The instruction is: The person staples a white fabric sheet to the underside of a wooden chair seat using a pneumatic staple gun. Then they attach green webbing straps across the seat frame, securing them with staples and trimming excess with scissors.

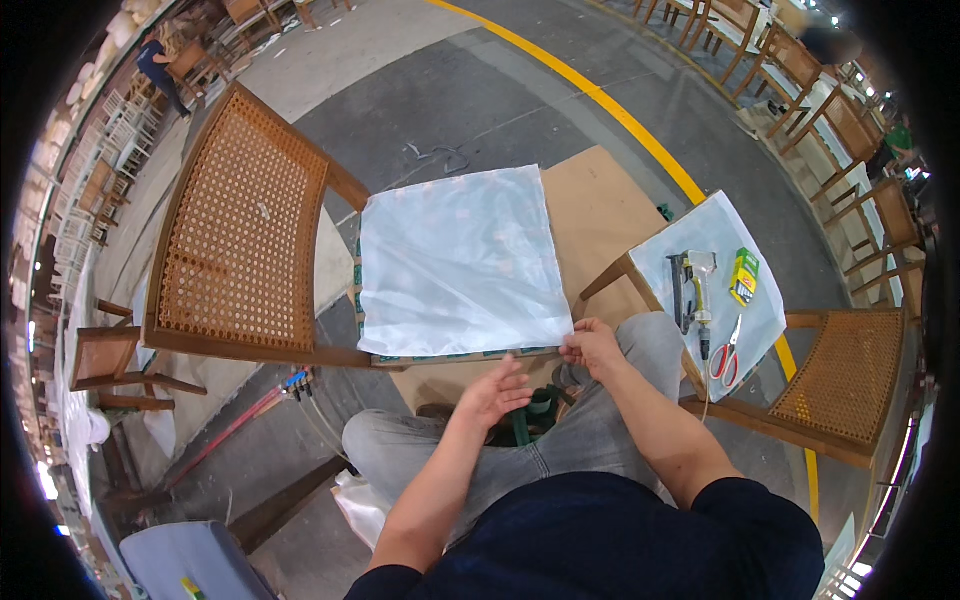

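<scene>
While your right hand [594, 348] pinches white cloth [455, 265] at near right corner, left hand [493, 392] hovers by near edge, fingers loosely spread. Cloth: laid across seat [400, 360] of cane-backed chair [240, 225]. On second chair [840, 370], to your right: air tool [700, 285], green-yellow box [744, 276], red-handled scissors [724, 368].

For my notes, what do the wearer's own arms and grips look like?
Short, dark navy sleeves, plain where visible, leave both forearms bare. The left grip and right grip are five-fingered human hands, ungloved; nothing worn shows on either.
</scene>
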The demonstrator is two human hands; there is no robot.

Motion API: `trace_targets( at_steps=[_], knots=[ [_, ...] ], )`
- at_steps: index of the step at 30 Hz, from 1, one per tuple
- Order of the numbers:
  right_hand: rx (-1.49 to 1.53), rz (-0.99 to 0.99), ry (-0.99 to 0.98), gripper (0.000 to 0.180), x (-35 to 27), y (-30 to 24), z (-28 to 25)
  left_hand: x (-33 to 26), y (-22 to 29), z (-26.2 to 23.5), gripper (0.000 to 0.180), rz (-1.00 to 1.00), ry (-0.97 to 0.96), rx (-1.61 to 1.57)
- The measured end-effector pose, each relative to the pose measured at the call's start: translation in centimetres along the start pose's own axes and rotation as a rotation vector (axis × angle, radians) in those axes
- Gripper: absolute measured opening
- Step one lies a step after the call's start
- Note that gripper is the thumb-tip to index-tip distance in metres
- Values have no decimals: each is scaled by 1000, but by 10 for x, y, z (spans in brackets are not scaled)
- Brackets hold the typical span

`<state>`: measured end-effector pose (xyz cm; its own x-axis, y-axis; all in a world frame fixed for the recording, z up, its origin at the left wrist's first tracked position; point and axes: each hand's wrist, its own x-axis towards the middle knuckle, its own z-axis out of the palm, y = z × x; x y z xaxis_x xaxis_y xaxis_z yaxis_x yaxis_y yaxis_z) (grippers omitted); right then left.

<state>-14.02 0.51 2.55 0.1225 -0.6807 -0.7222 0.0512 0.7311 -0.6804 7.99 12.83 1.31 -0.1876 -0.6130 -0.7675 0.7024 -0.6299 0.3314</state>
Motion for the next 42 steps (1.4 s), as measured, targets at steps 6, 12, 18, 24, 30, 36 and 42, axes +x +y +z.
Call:
trace_targets(
  at_steps=[6,12,18,24,30,36,42],
  knots=[
    [-23,8,-54,37,1,-6,4,38,11,61,28,34,162,-52],
    [-81,11,-60,38,-14,-8,-1,38,4,64,23,95,225,-126],
    [-99,164,76,49,-17,-20,-2,41,0,59,19,112,153,-162],
    [-115,80,-36,33,-12,-14,0,41,-1,57,19,133,106,-156],
    [-169,-14,-3,13,0,1,-2,38,-8,64,20,62,127,-172],
    [-191,-54,-26,9,11,6,-6,36,-10,75,22,73,189,100],
    [-189,-8,11,9,7,6,-12,22,-26,87,35,1326,340,1451]
  ],
)
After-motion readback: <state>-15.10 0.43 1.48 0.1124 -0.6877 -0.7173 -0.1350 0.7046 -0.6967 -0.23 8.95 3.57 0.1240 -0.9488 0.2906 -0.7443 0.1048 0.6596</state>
